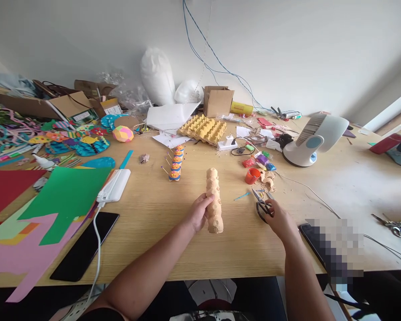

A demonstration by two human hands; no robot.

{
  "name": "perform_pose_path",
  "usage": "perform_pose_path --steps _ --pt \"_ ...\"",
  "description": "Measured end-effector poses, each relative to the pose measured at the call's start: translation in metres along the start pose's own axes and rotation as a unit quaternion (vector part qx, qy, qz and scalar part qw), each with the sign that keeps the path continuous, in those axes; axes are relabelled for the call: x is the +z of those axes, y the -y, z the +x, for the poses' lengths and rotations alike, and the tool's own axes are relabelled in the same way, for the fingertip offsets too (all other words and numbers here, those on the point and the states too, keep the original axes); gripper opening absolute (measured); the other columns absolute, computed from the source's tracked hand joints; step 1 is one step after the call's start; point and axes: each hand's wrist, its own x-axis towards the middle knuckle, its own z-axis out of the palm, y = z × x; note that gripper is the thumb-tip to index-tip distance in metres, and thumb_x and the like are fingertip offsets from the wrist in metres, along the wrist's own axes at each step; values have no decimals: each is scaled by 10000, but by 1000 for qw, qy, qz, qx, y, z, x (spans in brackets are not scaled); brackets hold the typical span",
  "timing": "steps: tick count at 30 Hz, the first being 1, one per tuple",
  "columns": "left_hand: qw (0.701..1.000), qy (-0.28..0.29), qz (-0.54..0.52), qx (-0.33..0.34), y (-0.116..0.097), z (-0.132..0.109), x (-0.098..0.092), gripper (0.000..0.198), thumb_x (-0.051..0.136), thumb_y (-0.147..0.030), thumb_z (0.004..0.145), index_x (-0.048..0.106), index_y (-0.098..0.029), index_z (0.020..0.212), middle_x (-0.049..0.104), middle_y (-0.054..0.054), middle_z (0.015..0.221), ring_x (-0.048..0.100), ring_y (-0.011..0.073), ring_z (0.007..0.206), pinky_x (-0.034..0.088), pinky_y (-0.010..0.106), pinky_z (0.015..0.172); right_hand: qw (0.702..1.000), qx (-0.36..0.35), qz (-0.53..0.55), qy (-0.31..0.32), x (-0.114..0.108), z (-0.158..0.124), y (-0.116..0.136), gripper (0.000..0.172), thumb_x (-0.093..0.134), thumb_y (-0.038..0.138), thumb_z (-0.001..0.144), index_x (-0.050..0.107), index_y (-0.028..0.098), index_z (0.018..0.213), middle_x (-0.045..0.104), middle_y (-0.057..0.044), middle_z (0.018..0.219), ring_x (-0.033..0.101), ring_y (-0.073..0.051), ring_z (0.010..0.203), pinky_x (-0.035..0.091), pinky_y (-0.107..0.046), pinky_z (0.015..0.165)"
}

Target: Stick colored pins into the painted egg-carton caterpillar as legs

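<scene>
My left hand [200, 213] is closed around a strip of egg carton [215, 209], peach-coloured and bumpy, held lengthwise above the table. On the right, my right hand [280, 219] has its fingers closed on the black handles of a pair of scissors [262, 207]; the blades point away and to the left. Beyond the left hand stands a row of orange egg-carton bumps [175, 166] with blue bands and ball-headed pins. A small orange bucket [252, 176] is just past the scissors, beside torn carton pieces [268, 182] and a thin blue stick [242, 196].
Coloured paper sheets [67, 191], a white power bank [115, 185] and a black phone [85, 246] lie left. A yellow egg tray [203, 128] and cardboard box [218, 101] stand behind. Rightward are a white fan [316, 138], modelling-clay packs [262, 159] and a second phone [316, 243].
</scene>
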Motion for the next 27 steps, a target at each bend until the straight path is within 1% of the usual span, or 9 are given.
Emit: perform_pose_path --steps 2,5,8,10,13,16,19,23,27 --pt "1000 -2 1 -5 1 0 0 411 845 -414 706 639 -178 972 678 10 817 613 121 680 477 234 612 987 -6 160 17 -2 -9 1 528 640 293 772 577 228 1292 637 -39 897 598 -213 770 479 -355 694" --pt "1000 3 2 -6 1 -1 1 398 838 -426 720 642 -184 968 679 16 819 609 122 683 481 234 613 918 -31 387 76 -4 -26 19 658 717 369 761 516 209 1368 581 -12 838 573 -193 741 478 -338 653" --pt "1000 4 -2 2 0 -2 1 387 825 -448 743 663 -178 970 669 14 802 598 113 683 471 222 615 850 -47 511 122 -1 -33 51 568 741 389 791 542 195 1287 566 3 784 564 -167 701 466 -328 663" --pt "1000 4 -4 6 -1 -3 2 388 811 -475 757 675 -175 962 667 15 798 597 111 683 468 222 616 817 -43 556 148 4 -27 73 534 723 409 813 518 201 1260 581 8 754 577 -174 700 462 -329 661" --pt "1000 3 -4 6 -3 -3 2 383 797 -498 763 669 -177 928 675 22 815 608 121 691 478 234 624 820 -46 546 163 17 -7 95 550 752 398 774 527 199 1235 581 14 758 562 -163 675 435 -304 621" --pt "1000 2 -14 -4 -4 -5 2 366 785 -500 773 650 -190 913 664 16 804 606 130 678 487 245 618 833 -68 531 144 34 12 105 552 741 428 767 540 204 1230 544 22 781 542 -153 679 424 -291 608" --pt "1000 19 -12 -7 -4 -8 4 352 767 -492 794 648 -194 938 648 17 797 597 135 673 481 245 596 832 -76 538 112 48 21 103 544 695 486 803 509 224 1242 510 24 808 533 -147 685 439 -295 628" --pt "999 28 -6 25 -6 -10 5 335 740 -463 831 662 -180 992 648 30 832 594 131 708 470 230 611 834 -116 522 135 54 21 93 532 579 588 846 484 230 1229 509 -15 874 563 -185 807 494 -332 726" --pt "1000 2 -11 6 -9 -8 4 362 715 -479 845 667 -163 1015 648 42 851 589 134 708 470 241 615 823 -130 530 158 55 23 89 529 424 638 899 473 211 1207 477 -19 845 526 -185 759 484 -326 676"
